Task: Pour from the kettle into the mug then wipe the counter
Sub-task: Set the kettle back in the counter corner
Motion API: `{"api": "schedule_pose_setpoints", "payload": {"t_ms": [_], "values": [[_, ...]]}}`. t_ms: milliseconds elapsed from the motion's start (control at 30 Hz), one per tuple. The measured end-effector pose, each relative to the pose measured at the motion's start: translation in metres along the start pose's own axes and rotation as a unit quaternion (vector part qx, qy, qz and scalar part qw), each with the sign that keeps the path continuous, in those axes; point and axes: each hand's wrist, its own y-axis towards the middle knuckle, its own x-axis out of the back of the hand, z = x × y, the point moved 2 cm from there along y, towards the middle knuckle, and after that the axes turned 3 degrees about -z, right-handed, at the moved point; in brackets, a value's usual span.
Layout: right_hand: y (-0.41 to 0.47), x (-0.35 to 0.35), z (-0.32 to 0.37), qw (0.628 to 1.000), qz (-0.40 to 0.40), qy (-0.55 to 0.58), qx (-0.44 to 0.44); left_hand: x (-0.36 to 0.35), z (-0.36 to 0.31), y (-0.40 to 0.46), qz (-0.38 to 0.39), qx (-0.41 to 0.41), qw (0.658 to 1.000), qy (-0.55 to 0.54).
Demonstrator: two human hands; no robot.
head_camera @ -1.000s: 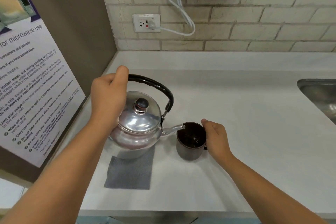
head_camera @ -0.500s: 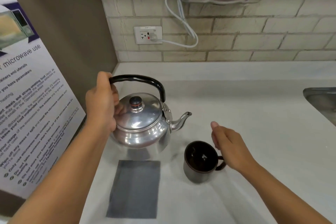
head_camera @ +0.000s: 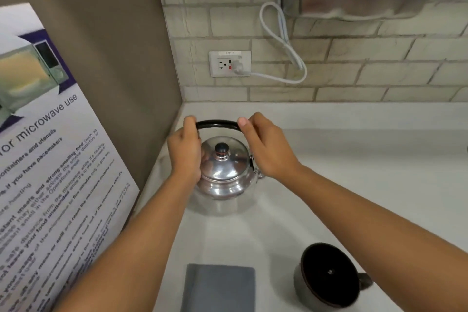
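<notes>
Head view, the only one.

Kettle [head_camera: 224, 171] sits upright on the counter [head_camera: 354, 185], toward the back left corner, close to the brown side wall. Both hands are on its black hoop handle [head_camera: 217, 124]: left hand [head_camera: 184, 154] curled round the left end, fingers closed over the bar; right hand [head_camera: 266, 149] wrapped round the right end, thumb tip on top. Judged: a two-handed hold to steady it while it settles, or to fold the handle. Whether the base bears full weight I cannot tell, though a reflection lies directly beneath it. The spout is mostly hidden behind the right hand.

Kettle is polished metal, squat and rounded, with a domed lid and a small dark knob [head_camera: 222, 148]. Counter is pale, smooth, faintly glossy.

Mug [head_camera: 329, 276] stands near the front edge, right of centre, well apart from the kettle: dark, round, glossy inside, stub handle pointing right. Its contents are too dark to read.

Cloth [head_camera: 219, 286], grey, flat, folded to a rectangle, matte weave, lies at the front edge just left of the mug, not touching it. Judged: pouring looks finished, and the cloth lies ready for the wipe.

Back wall is pale brick with an outlet [head_camera: 229, 63] and a looped white cord [head_camera: 286, 43].
</notes>
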Motion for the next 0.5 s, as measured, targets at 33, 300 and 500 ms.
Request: {"api": "schedule_pose_setpoints", "payload": {"t_ms": [33, 300, 500], "values": [[0.002, -0.007, -0.006, 1.000, 0.007, -0.016, 0.012, -0.001, 0.005, 0.005, 0.002, 0.001, 1.000, 0.001], [0.013, -0.035, -0.044, 0.997, 0.043, -0.068, 0.023, 0.000, 0.039, 0.028, 0.000, 0.023, 0.999, 0.026], [0.022, -0.044, -0.056, 0.996, 0.062, -0.063, 0.007, 0.004, 0.052, 0.036, 0.023, 0.002, 0.998, 0.051]]}}
